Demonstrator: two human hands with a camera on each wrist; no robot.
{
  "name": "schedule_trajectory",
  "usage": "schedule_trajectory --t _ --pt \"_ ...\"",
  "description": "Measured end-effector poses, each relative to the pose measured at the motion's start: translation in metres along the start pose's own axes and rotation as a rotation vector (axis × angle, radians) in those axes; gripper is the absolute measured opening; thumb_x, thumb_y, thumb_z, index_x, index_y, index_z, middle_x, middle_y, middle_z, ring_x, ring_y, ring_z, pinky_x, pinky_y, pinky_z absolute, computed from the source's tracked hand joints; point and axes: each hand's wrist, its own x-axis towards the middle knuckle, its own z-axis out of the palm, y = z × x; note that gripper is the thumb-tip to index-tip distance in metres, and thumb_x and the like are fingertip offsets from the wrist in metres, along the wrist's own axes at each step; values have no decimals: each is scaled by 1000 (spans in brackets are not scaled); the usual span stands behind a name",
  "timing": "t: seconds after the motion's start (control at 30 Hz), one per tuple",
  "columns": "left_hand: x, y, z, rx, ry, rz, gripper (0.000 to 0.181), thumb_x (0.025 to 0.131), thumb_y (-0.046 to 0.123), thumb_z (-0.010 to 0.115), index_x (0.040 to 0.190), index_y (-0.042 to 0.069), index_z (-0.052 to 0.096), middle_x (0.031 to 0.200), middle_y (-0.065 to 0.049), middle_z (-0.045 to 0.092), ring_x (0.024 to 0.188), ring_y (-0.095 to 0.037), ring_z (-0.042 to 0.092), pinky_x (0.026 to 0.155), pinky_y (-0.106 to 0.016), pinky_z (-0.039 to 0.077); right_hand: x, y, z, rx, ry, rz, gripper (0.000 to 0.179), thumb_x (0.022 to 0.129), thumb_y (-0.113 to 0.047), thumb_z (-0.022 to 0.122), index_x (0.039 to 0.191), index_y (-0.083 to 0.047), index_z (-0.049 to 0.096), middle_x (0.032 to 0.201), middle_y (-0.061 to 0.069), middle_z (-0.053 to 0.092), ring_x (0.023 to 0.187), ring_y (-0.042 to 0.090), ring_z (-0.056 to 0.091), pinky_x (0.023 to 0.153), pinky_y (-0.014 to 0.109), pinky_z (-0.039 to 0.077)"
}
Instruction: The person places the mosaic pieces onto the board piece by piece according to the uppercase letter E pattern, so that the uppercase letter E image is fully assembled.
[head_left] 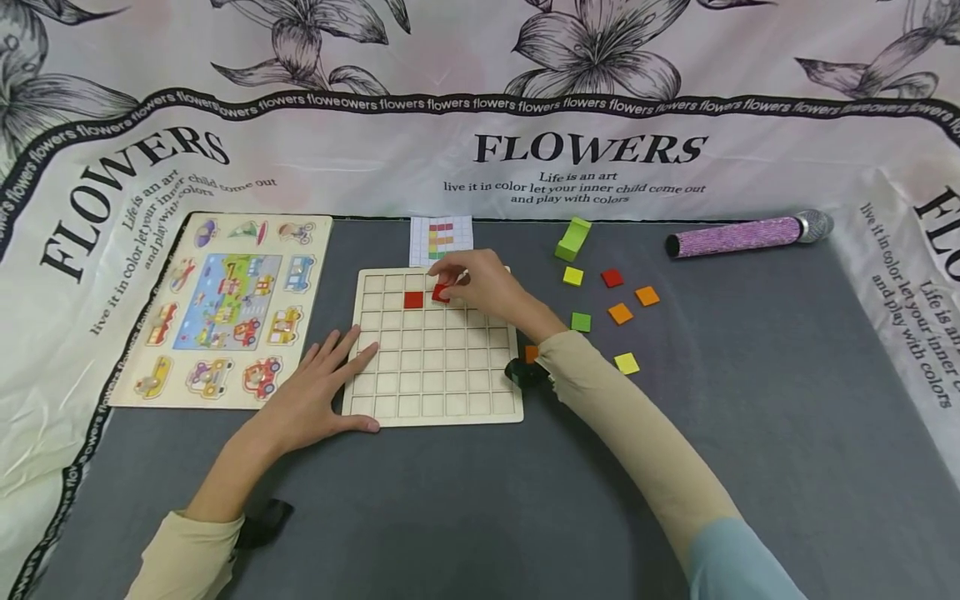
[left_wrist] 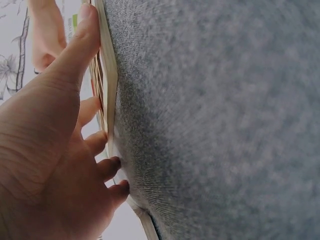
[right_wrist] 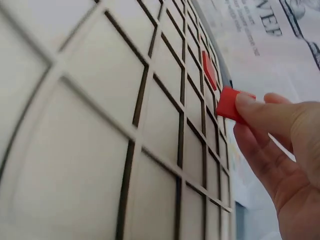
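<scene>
The right hand [head_left: 482, 285] pinches a tilted red block [right_wrist: 230, 103] over the board [head_left: 433, 407], beside a seated red square [head_left: 413, 300]; released crooked, it could lodge askew. The left hand [head_left: 315, 392], fingers spread (pressing lightly, perhaps), may let the board slip.

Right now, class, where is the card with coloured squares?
In the head view, the card lies at the far edge of the grid board, between the picture puzzle on the left and green blocks on the right.

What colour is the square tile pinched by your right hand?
Red square tile, clearest in the right wrist view.
</scene>
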Motion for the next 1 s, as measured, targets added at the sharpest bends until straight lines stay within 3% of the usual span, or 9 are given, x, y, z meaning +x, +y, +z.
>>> schedule_trajectory --t 0.27,0.63,1.0 --pt "1 0 0 -3 -1 13 109 72 67 72 157 16 26 164 -14 8 149 -41 4 118 -57 7 5 6 7 58 14 55 27 85 -1 74 113 -2 70 94 8 68 90 17 63 82 26 53" --pt "2 1 3 -3 5 10 109 72 68 72 157 16 27 164 -14 8 149 -41 5 119 -56 6 14 0 8 -108 -121 34 24 87 -2 73 111 -2 70 97 7 70 91 17 65 84 24 52" --pt "1 -1 5 -9 10 12 108 73 66 73 157 16 26 164 -15 8 149 -40 4 119 -55 6 14 -5 12 -163 -145 77 21 90 -4 70 111 -4 71 100 6 70 93 16 64 82 24 51"
